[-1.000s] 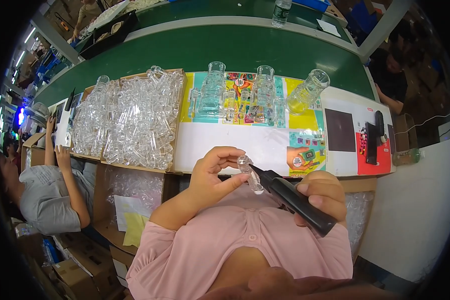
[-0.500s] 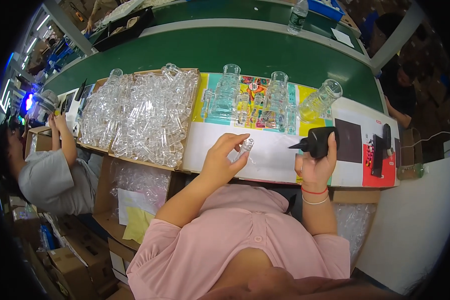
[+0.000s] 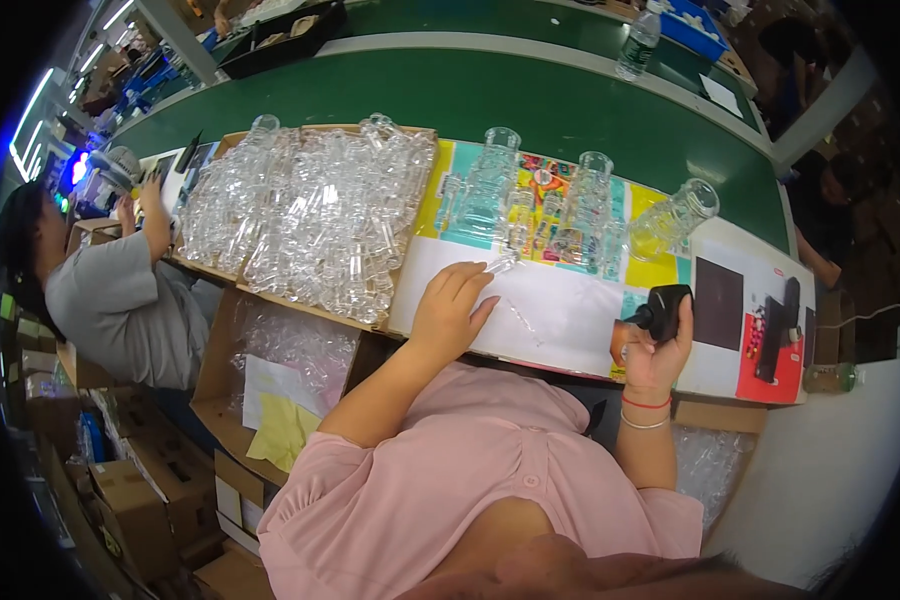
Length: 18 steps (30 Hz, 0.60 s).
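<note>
My left hand hovers over the white part of the table with thumb and fingers apart. Just beyond its fingertips is a small clear piece; whether they touch is hard to tell. In my right hand is a black squeeze bottle, its pointed nozzle facing left. Past the hands, on a colourful printed sheet, are three tall clear ribbed vessels: a left one, a middle one and a right one. Smaller clear pieces are beside them.
Shallow cartons heaped with clear parts lie on the left. A green work surface stretches behind, with a water bottle beyond. Dark flat objects lie at right. Below the table edge is an open box. A person in grey works at left.
My left hand has opened, and the small clear piece it pinched is now farther forward, by its fingertips. The right hand with the squeeze bottle is slightly lower. The whole view has shifted.
</note>
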Each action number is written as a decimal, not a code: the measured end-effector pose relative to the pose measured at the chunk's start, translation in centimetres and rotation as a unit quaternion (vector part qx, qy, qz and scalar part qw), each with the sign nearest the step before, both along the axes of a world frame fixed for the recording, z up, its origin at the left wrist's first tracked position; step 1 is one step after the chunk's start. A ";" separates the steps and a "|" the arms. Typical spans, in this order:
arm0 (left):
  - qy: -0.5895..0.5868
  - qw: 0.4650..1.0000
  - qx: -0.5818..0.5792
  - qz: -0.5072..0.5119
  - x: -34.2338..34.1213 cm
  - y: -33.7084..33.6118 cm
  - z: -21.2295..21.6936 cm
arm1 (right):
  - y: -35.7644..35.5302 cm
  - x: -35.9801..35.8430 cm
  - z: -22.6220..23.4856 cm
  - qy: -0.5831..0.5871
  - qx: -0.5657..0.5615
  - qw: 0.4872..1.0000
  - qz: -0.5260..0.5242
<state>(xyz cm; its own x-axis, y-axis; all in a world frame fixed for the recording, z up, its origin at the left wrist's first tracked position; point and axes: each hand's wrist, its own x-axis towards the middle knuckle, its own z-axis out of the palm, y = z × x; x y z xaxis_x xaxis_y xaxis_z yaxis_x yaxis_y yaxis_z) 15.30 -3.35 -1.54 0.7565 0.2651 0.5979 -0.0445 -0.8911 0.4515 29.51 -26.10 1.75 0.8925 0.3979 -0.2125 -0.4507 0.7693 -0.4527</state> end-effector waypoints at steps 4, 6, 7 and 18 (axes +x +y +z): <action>0.030 0.994 0.055 0.085 -3.6 1.4 3.6 | -0.8 0.1 0.2 0.045 -0.025 0.999 -0.013; 0.053 0.985 0.070 0.147 -4.9 2.5 4.5 | -0.8 0.0 0.5 0.031 -0.022 0.999 -0.019; 0.072 0.967 0.079 0.233 -5.6 4.1 4.8 | -0.8 0.1 -0.1 0.035 -0.015 0.999 -0.010; 0.068 0.941 0.059 0.326 -7.1 11.3 4.8 | -0.5 0.3 -0.7 -0.018 0.025 0.999 0.009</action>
<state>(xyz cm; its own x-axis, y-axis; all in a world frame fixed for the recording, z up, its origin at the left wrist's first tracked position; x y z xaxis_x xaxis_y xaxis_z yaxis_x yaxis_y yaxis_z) 8.18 7.93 3.22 0.5284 0.6366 0.5617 0.5797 -0.7539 0.3092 29.77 -26.56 1.01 0.8916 0.4233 -0.1606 -0.4493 0.7831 -0.4300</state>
